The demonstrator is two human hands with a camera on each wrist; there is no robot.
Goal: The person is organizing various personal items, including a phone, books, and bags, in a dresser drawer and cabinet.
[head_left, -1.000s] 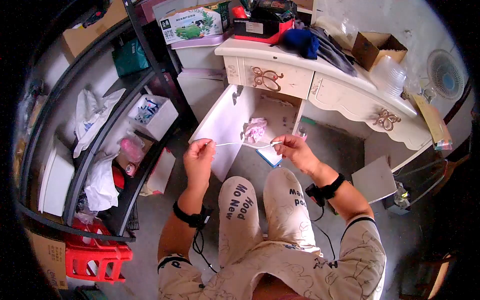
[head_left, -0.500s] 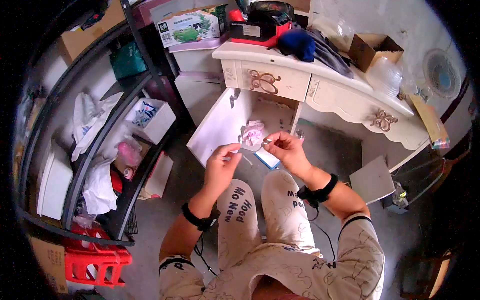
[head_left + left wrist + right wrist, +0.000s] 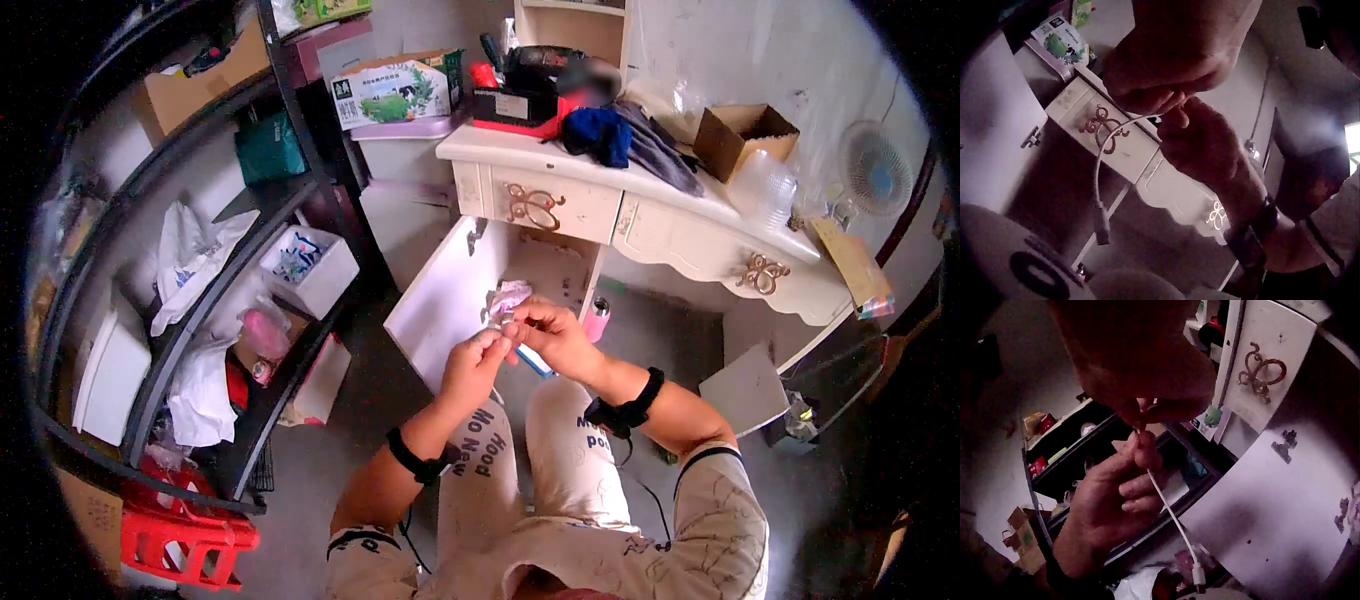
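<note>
A short white charging cable (image 3: 1172, 515) hangs from my two hands, its plug (image 3: 1102, 228) dangling at the lower end. My left hand (image 3: 472, 370) pinches the cable near its upper end between thumb and forefinger. Fingertip to fingertip with it, my right hand (image 3: 555, 345) pinches at the same spot, and the end held there is hidden by the fingers. Both hands are raised over my knees, before the open cabinet door (image 3: 445, 300) of a white desk (image 3: 560, 205). A crumpled pink cloth (image 3: 512, 294) lies in the cabinet behind the fingers.
A blue-edged white item (image 3: 537, 362) lies on the floor below my hands, and a pink bottle (image 3: 596, 320) stands right of the cabinet. Black shelving (image 3: 290, 215) with a white foam box (image 3: 315, 275) runs along the left. Red stools (image 3: 190, 540) stand at lower left.
My hands first held the cable stretched apart, then came together, and now meet at the fingertips with the cable hanging down. The head view has tilted up slightly.
</note>
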